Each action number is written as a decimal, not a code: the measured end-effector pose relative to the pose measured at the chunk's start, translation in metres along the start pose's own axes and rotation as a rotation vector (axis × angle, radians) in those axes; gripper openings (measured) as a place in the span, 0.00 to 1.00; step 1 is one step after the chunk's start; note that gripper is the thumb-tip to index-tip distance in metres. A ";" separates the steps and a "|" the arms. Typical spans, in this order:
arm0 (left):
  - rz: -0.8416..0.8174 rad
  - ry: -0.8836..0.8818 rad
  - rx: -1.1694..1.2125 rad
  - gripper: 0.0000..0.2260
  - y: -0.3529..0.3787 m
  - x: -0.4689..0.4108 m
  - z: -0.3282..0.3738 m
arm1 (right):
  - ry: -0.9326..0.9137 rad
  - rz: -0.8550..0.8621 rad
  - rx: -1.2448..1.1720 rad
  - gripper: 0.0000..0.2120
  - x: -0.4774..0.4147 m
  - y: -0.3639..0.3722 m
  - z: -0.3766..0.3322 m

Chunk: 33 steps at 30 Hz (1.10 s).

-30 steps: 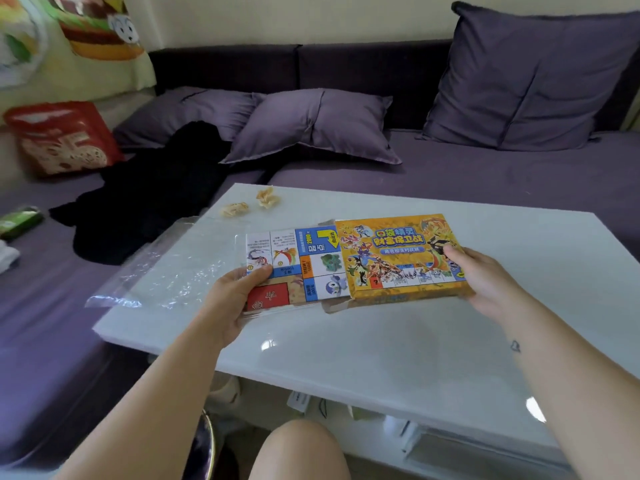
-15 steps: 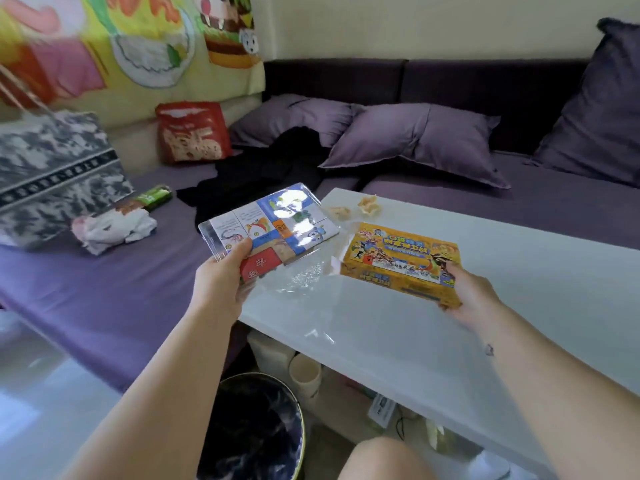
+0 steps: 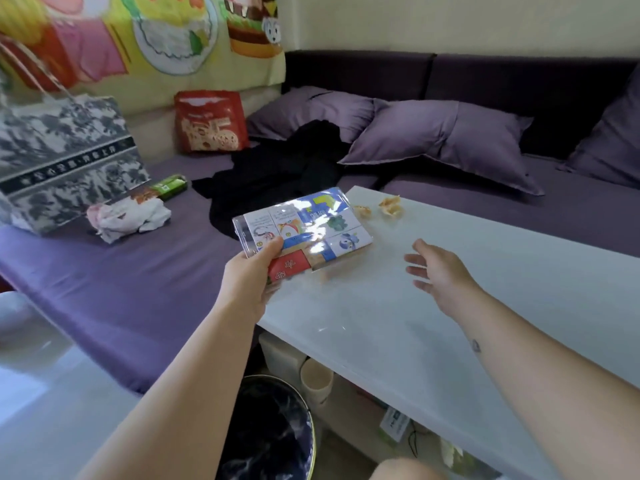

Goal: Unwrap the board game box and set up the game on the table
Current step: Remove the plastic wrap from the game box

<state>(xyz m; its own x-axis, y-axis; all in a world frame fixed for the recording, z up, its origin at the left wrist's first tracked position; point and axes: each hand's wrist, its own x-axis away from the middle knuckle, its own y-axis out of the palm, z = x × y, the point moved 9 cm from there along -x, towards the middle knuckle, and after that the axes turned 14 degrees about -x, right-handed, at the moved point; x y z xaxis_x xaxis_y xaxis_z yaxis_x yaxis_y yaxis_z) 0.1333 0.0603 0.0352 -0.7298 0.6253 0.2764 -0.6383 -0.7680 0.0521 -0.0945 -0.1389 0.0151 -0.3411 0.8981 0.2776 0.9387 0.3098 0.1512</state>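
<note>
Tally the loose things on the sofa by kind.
Purple cushions: 3
Camouflage bag: 1
Red printed pack: 1
Green packet: 1
Black garment: 1
Crumpled white cloth: 1
Total: 8
An orange-brown scrap by the packet is too unclear to count.

There is one wrapped game board (image 3: 304,230), one table (image 3: 415,341) and two hands: left hand (image 3: 252,275) and right hand (image 3: 440,271). Around them are three purple cushions (image 3: 440,140), one red bag (image 3: 211,123), one camouflage bag (image 3: 65,157), one black garment (image 3: 277,168), two pale scraps (image 3: 391,205) and one bin (image 3: 273,431).
</note>
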 end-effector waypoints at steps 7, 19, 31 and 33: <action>-0.103 -0.114 -0.063 0.07 0.042 0.009 -0.048 | -0.038 -0.201 0.311 0.24 0.027 0.016 -0.019; -0.199 -0.363 -0.216 0.21 0.077 0.036 -0.131 | 0.084 -0.072 0.375 0.21 0.020 -0.041 0.055; 0.046 -0.229 -0.452 0.31 0.106 0.028 -0.131 | 0.024 -0.239 0.493 0.12 -0.003 -0.041 0.060; 0.018 -0.269 -0.483 0.31 0.113 0.027 -0.134 | 0.034 -0.205 0.475 0.15 -0.012 -0.045 0.061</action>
<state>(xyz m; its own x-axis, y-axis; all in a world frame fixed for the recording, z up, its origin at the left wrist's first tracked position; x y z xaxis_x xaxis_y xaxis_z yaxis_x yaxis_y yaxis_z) 0.0086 0.0092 -0.0798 -0.6939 0.5061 0.5122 -0.7121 -0.5880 -0.3837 -0.1301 -0.1447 -0.0528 -0.5147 0.7955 0.3197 0.7685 0.5934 -0.2394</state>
